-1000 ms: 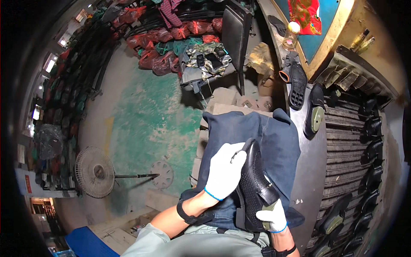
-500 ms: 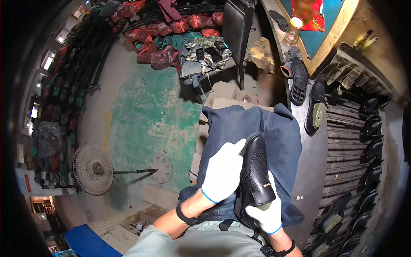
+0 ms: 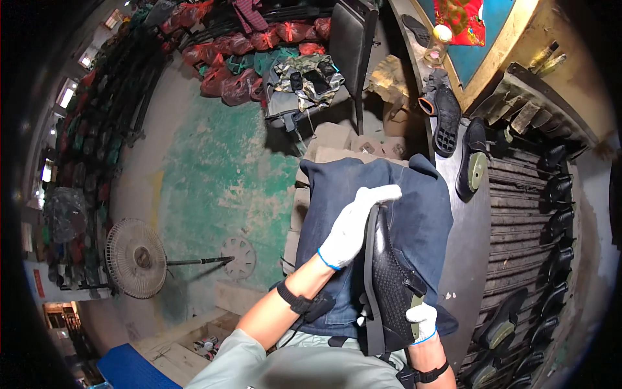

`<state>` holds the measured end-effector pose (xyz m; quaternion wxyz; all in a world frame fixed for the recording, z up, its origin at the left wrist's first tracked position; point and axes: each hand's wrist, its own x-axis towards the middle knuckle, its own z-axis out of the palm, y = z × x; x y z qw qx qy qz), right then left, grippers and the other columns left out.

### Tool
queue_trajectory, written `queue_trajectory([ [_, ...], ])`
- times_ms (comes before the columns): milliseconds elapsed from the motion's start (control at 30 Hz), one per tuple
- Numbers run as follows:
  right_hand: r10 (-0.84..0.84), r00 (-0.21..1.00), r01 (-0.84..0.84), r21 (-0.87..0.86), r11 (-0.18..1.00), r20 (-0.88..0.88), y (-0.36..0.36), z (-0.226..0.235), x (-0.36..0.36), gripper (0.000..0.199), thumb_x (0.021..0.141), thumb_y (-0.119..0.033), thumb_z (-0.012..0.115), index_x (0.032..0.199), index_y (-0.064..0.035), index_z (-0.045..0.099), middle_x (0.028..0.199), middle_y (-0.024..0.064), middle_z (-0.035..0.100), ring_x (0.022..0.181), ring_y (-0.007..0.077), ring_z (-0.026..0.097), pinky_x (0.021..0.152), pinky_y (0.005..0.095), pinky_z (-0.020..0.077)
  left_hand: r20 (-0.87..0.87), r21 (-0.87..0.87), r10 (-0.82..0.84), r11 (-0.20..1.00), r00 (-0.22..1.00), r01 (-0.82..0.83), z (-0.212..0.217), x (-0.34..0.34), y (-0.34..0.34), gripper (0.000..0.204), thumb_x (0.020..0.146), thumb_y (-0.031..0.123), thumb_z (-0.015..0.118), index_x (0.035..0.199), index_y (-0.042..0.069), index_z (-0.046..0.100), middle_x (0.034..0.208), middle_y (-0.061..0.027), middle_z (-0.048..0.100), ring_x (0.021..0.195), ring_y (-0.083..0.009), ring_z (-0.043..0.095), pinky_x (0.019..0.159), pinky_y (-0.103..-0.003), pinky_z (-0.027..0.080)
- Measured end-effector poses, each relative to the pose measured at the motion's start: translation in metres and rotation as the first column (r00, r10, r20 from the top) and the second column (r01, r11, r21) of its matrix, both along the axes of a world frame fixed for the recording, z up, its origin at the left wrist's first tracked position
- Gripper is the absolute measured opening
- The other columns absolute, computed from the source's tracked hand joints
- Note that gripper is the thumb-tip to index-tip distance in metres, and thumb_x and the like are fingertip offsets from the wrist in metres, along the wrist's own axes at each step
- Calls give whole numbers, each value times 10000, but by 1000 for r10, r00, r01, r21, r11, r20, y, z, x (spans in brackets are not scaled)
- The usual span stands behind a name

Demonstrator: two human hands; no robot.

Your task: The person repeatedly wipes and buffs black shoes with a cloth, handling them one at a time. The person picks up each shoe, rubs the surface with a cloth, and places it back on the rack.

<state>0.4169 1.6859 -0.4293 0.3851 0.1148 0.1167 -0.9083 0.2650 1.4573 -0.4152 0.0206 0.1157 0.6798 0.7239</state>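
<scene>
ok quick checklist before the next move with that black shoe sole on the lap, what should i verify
1. Right hand has the near end of the black sole: ok, white-gloved fingers are wrapped around its lower edge.
2. Left hand steadies the far end: ok, the palm lies along the sole's upper edge.
3. Sole is backed by the dark blue cloth on the lap: ok, cloth spreads under and past it.
4. Sole's edge is clean and even: cannot tell, too dark and narrow to judge.
5. Both gloves are intact: ok, no tears visible.
6. Other soles on the bench are out of the way: ok, they lie farther off.
</scene>
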Motion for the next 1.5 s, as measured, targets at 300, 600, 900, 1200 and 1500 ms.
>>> queue_trajectory([
  [300,52,999,-52,27,998,-3,-2,-5,-1,959,761,-195,802,1604,120,472,1466,394,628,1255,523,706,1123,665,566,251,-90,-39,994,967,63,18,-12,-7,668,1222,456,449,823,28,771,777,-52,731,762,-158,654,822,-314,505],
  [600,55,991,-41,-112,993,123,-10,9,-24,968,811,-250,769,1643,101,420,1449,421,613,1235,544,709,1098,709,570,-97,-41,177,983,979,-181,-2,23,13,491,1170,294,481,1534,0,632,1649,-183,568,1549,-287,516,1325,-401,316],
  [900,72,962,-19,-199,980,265,-14,-1,-14,856,872,-271,648,1606,116,437,1441,402,634,1269,568,697,1126,697,566,-268,-337,313,856,911,-393,18,67,25,608,989,107,514,1579,-12,603,1740,-216,477,1662,-398,377,1369,-477,247],
  [1200,-52,963,78,-87,993,264,-14,17,-28,738,859,-181,611,1540,96,536,1396,332,700,1166,456,765,1070,555,641,-413,-338,315,818,854,-465,13,72,33,499,1006,81,623,1489,-29,680,1612,-292,586,1577,-492,467,1326,-579,313],
  [1500,-206,955,141,282,949,214,-20,36,-45,680,884,-155,615,1527,64,580,1361,264,740,1184,400,770,1088,508,638,-7,-59,308,950,952,-307,0,49,23,561,1138,129,509,1662,-64,452,1716,-229,489,1569,-337,501,1322,-414,351],
])
